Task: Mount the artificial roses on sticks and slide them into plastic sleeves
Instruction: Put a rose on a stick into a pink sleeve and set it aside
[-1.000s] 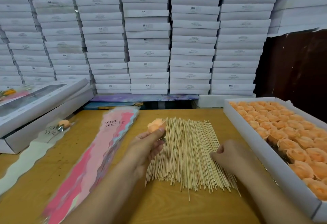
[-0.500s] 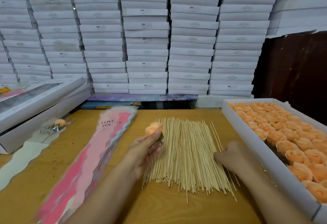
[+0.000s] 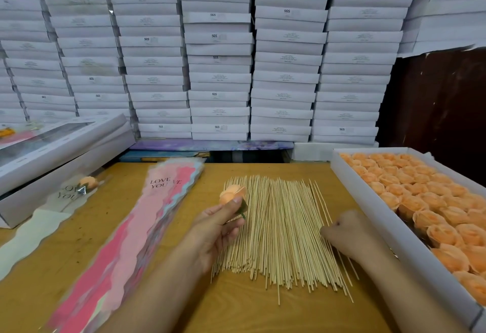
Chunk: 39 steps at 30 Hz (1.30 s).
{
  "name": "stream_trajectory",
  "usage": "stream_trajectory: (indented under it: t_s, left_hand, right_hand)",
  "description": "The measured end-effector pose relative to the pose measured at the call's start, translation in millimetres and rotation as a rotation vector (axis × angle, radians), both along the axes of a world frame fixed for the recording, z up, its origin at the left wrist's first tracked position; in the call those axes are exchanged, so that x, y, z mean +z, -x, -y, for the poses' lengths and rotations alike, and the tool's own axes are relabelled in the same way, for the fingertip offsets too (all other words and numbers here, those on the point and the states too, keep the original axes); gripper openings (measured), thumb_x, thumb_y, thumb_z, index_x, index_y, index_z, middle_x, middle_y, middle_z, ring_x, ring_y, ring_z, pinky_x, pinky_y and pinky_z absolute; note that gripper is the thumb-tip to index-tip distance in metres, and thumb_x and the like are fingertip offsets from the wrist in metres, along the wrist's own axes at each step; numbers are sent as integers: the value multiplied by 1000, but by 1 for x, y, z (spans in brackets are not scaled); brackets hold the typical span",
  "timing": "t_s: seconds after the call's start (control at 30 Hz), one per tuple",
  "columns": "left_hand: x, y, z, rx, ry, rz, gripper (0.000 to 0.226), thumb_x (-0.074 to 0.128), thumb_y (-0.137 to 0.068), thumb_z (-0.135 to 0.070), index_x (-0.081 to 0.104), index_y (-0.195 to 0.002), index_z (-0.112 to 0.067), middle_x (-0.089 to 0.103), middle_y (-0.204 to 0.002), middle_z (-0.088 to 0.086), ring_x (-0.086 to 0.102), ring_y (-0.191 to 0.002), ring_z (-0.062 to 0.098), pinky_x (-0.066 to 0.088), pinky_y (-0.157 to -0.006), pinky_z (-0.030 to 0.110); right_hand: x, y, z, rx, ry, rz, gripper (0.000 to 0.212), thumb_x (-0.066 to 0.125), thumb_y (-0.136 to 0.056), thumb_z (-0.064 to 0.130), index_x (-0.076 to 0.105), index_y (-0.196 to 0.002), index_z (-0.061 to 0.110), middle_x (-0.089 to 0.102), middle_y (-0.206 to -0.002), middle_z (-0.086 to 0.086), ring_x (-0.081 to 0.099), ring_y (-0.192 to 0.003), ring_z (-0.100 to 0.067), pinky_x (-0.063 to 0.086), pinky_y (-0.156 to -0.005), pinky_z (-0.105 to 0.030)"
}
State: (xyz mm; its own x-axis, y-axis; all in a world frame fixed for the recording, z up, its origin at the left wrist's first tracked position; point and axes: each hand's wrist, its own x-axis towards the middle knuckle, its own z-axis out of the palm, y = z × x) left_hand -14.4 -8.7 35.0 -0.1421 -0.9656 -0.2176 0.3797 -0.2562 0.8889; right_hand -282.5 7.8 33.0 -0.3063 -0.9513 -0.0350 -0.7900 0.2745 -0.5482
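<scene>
My left hand [image 3: 218,230] holds an orange artificial rose [image 3: 232,194] by its green base, petals up, over the left edge of a wide pile of bamboo sticks [image 3: 278,227] lying on the wooden table. Fingers curled, my right hand [image 3: 344,235] rests at the pile's right edge and pinches a loose stick [image 3: 319,196] that lies a little apart from the rest. A stack of pink "LOVE YOU" plastic sleeves [image 3: 136,227] lies left of the sticks. Farther left, a finished rose [image 3: 88,182] sits inside a clear sleeve.
A long white tray [image 3: 368,201] full of orange roses runs along the right side of the table. Windowed white boxes [image 3: 60,146] are stacked at the left. A wall of white boxes [image 3: 218,56] rises behind the table.
A few sticks at the pile's right edge have come apart from the rest under my right hand. The left hand with the rose has hardly moved.
</scene>
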Motion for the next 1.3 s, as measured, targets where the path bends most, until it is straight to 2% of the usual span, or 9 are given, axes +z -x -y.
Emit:
stream_trajectory:
  t_s: [0.27, 0.43, 0.57, 0.77, 0.83, 0.93, 1.03, 1.13, 1.3]
  left_hand:
    - [3, -4, 1, -6, -12, -88, 58, 85, -64, -28, 66, -112, -2, 75, -109, 18, 74, -70, 15, 61, -59, 23]
    - [7, -7, 3, 24, -10, -146, 53, 79, -71, -23, 66, -115, 4, 76, -93, 21, 73, -64, 15, 61, -59, 22]
    - [13, -12, 4, 73, 5, -215, 46, 76, -73, -21, 66, -110, 4, 75, -86, 21, 71, -57, 14, 60, -60, 22]
    - [15, -17, 7, 140, -13, -326, 38, 74, -72, -20, 68, -101, 3, 75, -79, 20, 72, -55, 14, 60, -58, 24]
    - [16, -18, 8, 170, -15, -358, 36, 75, -72, -19, 69, -100, 3, 75, -80, 21, 72, -56, 15, 61, -58, 25]
    - [17, -20, 9, 233, -4, -392, 36, 75, -71, -18, 68, -100, 3, 75, -80, 21, 72, -56, 16, 60, -53, 24]
    - [19, -22, 10, 274, 9, -425, 37, 74, -70, -17, 67, -101, 4, 74, -79, 21, 73, -57, 16, 60, -52, 23]
    - [18, -23, 10, 290, 18, -433, 37, 74, -72, -17, 68, -102, 3, 75, -81, 19, 73, -59, 16, 61, -56, 24]
    - [16, -21, 9, 283, 20, -419, 33, 75, -73, -17, 69, -99, 3, 75, -84, 19, 73, -61, 16, 62, -60, 26]
  right_hand:
    - [7, -4, -10, 131, 105, 95, 49, 64, -83, 18, 31, -48, 21, 27, -50, -3, 26, -50, -17, 26, -59, -30]
    - [18, -15, -25, 253, 166, 97, 37, 62, -84, 18, 44, -52, 18, 36, -47, 1, 31, -45, -18, 31, -41, -12]
    - [27, -18, -38, 309, 197, 111, 17, 67, -85, 21, 66, -68, 20, 57, -51, 1, 47, -43, -4, 38, -46, -20]
    - [42, -10, -47, 377, 157, 5, 17, 65, -92, 24, 75, -82, 16, 74, -83, -7, 69, -72, -25, 57, -71, -40]
    - [43, -4, -46, 383, 111, -11, 18, 66, -93, 26, 76, -80, 17, 75, -84, 1, 67, -65, -20, 51, -61, -29]
    - [44, 1, -47, 385, 53, -3, 25, 69, -92, 24, 73, -69, 33, 70, -83, 32, 69, -79, -5, 53, -63, -20]
    - [44, 3, -46, 409, 37, -16, 18, 69, -92, 23, 76, -77, 17, 73, -93, 14, 68, -86, -10, 52, -66, -19]
    - [42, 1, -48, 431, 21, -7, 15, 70, -92, 24, 78, -82, 32, 67, -75, 37, 64, -81, 12, 50, -62, -13]
    - [42, 0, -46, 412, -6, -45, 14, 67, -93, 24, 79, -89, 16, 75, -94, -3, 69, -91, -22, 56, -82, -36]
